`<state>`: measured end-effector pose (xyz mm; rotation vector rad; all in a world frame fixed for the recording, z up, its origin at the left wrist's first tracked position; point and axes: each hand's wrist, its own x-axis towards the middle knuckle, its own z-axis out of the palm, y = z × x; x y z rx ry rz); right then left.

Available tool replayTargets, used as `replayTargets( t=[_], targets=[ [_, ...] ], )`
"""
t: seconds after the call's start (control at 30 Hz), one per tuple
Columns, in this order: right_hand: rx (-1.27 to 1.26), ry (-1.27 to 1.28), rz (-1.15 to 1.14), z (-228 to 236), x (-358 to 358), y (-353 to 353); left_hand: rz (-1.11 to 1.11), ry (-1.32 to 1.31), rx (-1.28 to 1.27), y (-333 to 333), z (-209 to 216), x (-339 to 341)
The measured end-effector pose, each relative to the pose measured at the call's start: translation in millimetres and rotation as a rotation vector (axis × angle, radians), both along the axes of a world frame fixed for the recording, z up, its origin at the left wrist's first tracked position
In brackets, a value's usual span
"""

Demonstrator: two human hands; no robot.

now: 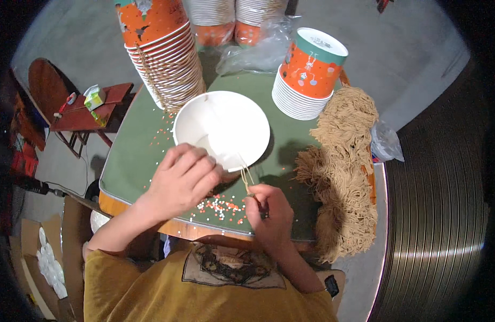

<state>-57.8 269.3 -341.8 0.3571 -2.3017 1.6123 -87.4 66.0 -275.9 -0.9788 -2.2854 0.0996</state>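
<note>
A white paper bucket (226, 126) lies with its wide mouth tilted up toward me on the green tabletop. My left hand (186, 180) is closed at its lower left rim, fingers curled over the edge. Between the thumb and index finger of my right hand (270, 214), a thin tan cord (245, 181) is pinched, its looped strands reaching up to the bucket's lower rim. Small white and orange paper dots (220, 208) lie scattered below both hands. To the right, thick bundles of tan cord (346, 177) are heaped along the table edge.
A tall stack of orange buckets with cord handles (164, 64) stands at the back left. Upside-down buckets (309, 75) are stacked at the back right, near clear plastic wrap (258, 51). A red wooden chair (86, 107) and an open cardboard box (43, 263) stand left of the table.
</note>
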Motion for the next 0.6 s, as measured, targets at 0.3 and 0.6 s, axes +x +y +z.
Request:
replayTargets(
  t=[0.3, 0.6],
  targets=[
    [0.250, 0.260, 0.105, 0.3, -7.8, -7.1, 0.108, -0.254, 0.771, 12.8, -37.1, 31.3],
    [0.270, 0.332, 0.129, 0.1, -11.6, -14.8, 0.068, -1.288, 1.525, 34.4, -45.5, 31.4]
  ],
)
